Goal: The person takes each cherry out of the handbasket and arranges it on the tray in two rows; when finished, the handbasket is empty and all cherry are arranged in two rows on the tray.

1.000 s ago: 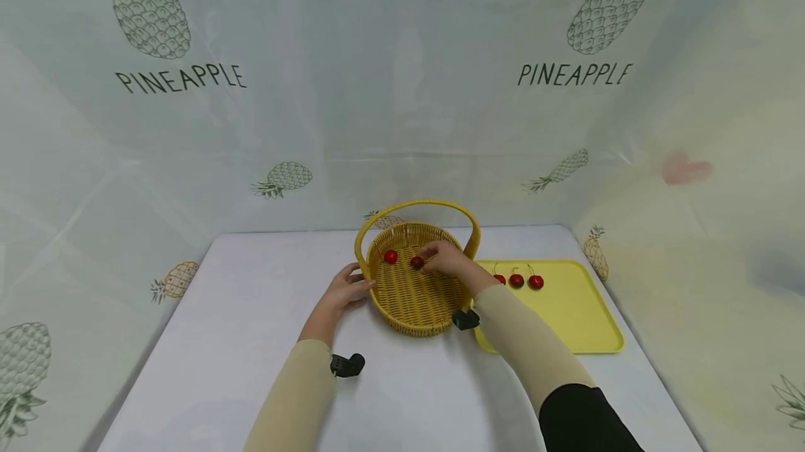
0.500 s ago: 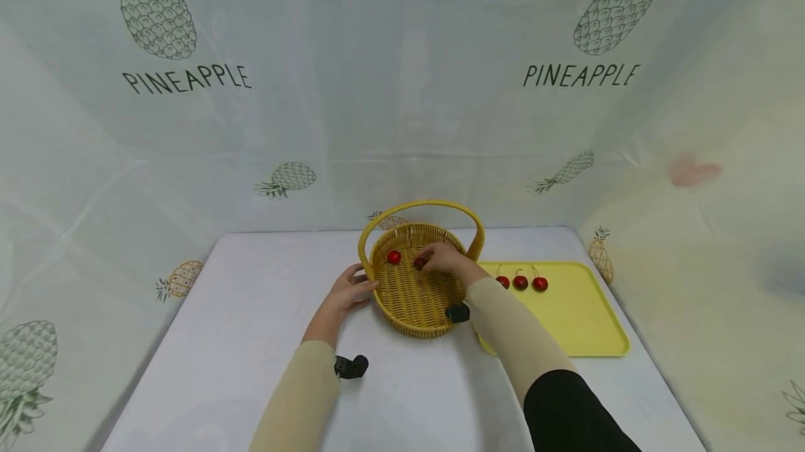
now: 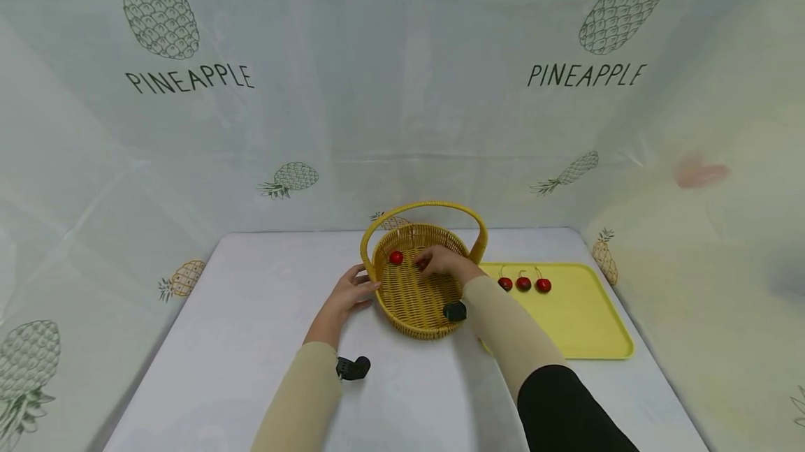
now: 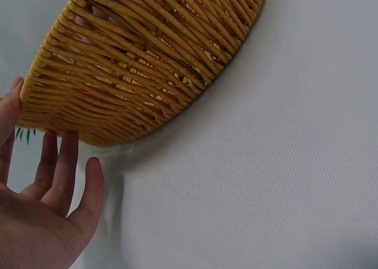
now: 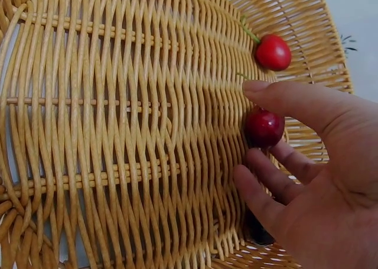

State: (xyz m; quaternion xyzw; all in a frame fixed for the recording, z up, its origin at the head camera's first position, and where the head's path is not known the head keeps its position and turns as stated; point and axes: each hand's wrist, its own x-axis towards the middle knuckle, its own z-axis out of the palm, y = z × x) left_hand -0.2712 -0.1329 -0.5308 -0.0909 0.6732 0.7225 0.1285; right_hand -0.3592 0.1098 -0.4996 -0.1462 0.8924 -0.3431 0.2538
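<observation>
A round yellow wicker basket (image 3: pixel 411 302) with a tall arched handle stands on the white table. My left hand (image 3: pixel 352 289) holds its left rim, thumb at the rim and fingers against the outer wall. My right hand (image 3: pixel 442 261) reaches down inside the basket. In the right wrist view, its thumb and curled fingers are around a dark red cherry (image 5: pixel 264 127), close to the woven floor. A brighter red cherry (image 5: pixel 273 52) with a green stem lies just beyond the thumb. Beneath the fingers a dark rounded thing (image 5: pixel 257 230) shows, mostly hidden by the hand.
A yellow tray (image 3: pixel 585 319) lies to the right of the basket, under the right forearm. On it, 3 cherries (image 3: pixel 523 283) with stems sit in a row near the far left corner. Behind the table hangs a pineapple-print curtain (image 3: pixel 402 103).
My right hand has turned slightly in the basket, and the dark red cherry is now more hidden by its fingers. The left hand stays at the rim. The head view shifts slightly.
</observation>
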